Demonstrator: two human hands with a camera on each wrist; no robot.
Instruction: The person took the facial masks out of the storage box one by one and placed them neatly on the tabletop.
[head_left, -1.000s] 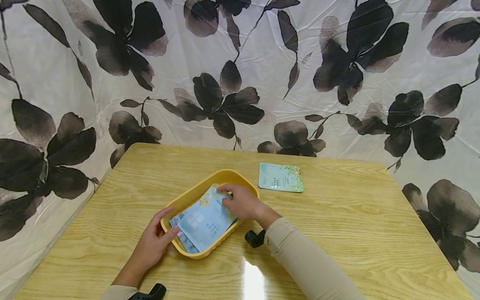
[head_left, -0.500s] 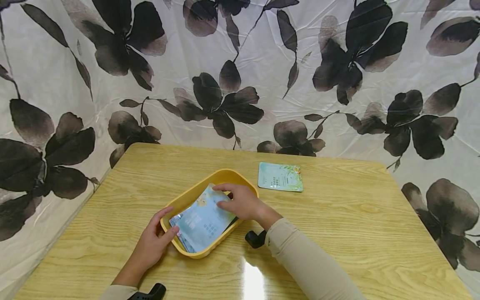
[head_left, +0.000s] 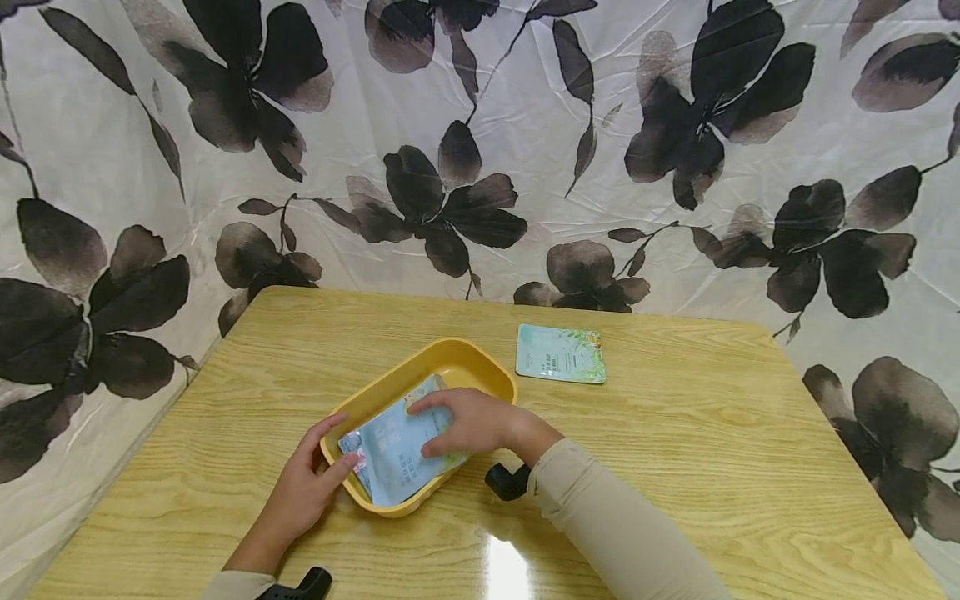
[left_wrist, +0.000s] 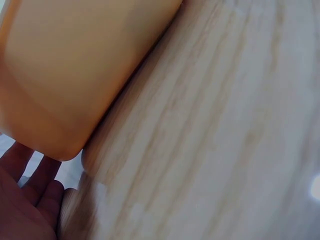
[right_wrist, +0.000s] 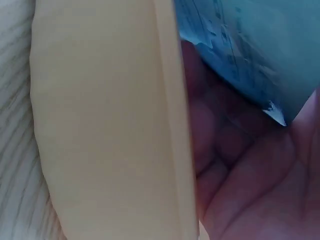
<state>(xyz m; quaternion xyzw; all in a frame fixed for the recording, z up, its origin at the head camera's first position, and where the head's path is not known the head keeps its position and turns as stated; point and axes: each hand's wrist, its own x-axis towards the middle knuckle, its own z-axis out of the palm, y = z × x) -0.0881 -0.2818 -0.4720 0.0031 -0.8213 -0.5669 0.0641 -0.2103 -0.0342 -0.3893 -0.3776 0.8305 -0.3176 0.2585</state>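
Observation:
A yellow plastic basket (head_left: 480, 362) sits at a slant on the table, with light blue face mask packets inside. My left hand (head_left: 303, 479) holds its near left end, thumb over the rim and fingers along the outside wall. Inside the basket my right hand (head_left: 472, 421) grips the top light blue face mask packet (head_left: 393, 450) near its right end. The right wrist view shows a corner of that packet (right_wrist: 260, 55) between thumb and curled fingers, beside the basket wall (right_wrist: 110, 120). Part of another packet (head_left: 349, 442) shows underneath at the left.
A pale green face mask packet (head_left: 560, 354) with a leafy print lies flat on the wood-grain table (head_left: 675, 433), right of the basket. Behind the table hangs a white cloth (head_left: 555, 158) with dark flowers. Black wrist cameras (head_left: 508, 482) are worn on both wrists.
My right hand has moved a little toward the near left, and the top packet has shifted and tilted with it. More of the basket's far end shows. The left hand stays put.

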